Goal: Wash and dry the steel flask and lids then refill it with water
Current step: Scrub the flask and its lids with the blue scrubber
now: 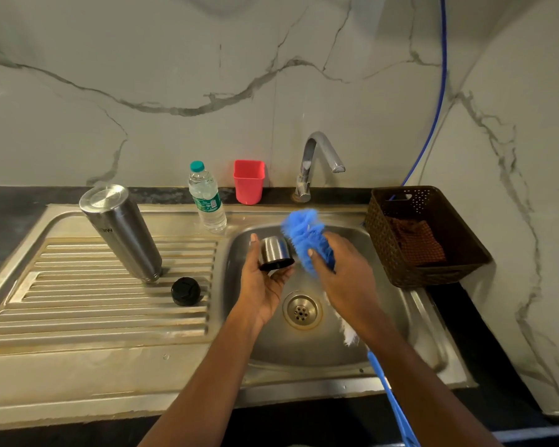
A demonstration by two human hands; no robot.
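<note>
As the left hand (pixel 262 288) holds a short steel lid (pixel 274 252), the right hand (pixel 346 275) grips a fluffy blue scrubber (pixel 304 235), best rubbed over every surface.

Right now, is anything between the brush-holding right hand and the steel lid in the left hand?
Nothing visible stands between them. The left hand holds the steel lid over the sink, and the right hand grips the blue brush, whose head is right beside the lid.
</note>
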